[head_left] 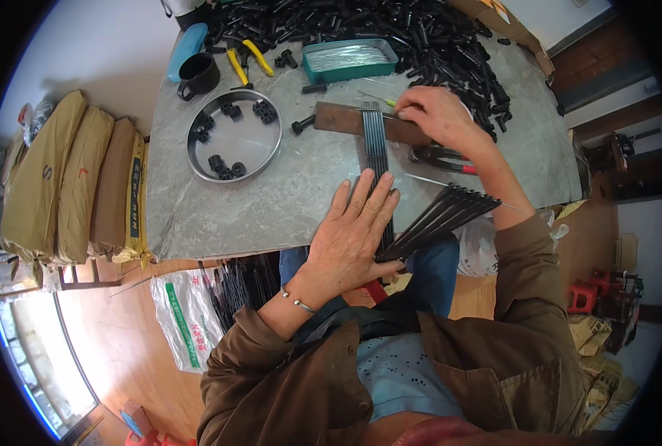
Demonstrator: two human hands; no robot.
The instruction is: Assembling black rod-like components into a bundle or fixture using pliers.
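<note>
My left hand [357,227] lies flat, fingers stretched out, on a bundle of thin black rods [374,141] that look like umbrella ribs. The rods' far ends rest side by side across a brown wooden strip [338,119]. Beside it, more black rods [454,212] fan out, with a thin wire through their ends. My right hand [442,115] is at the strip's right end, its thumb and fingers closed together; what they hold, if anything, is too small to make out. A thin tool with a yellow-green handle [387,101] lies close by. Pliers [439,157] sit under my right wrist.
A round metal tray [273,152] holds several black parts. Beyond are a black mug [198,74], yellow-handled pliers [256,58], a green box [312,68] of thin wires and a heap of black parts [450,52]. Sacks [45,178] stand left of the table.
</note>
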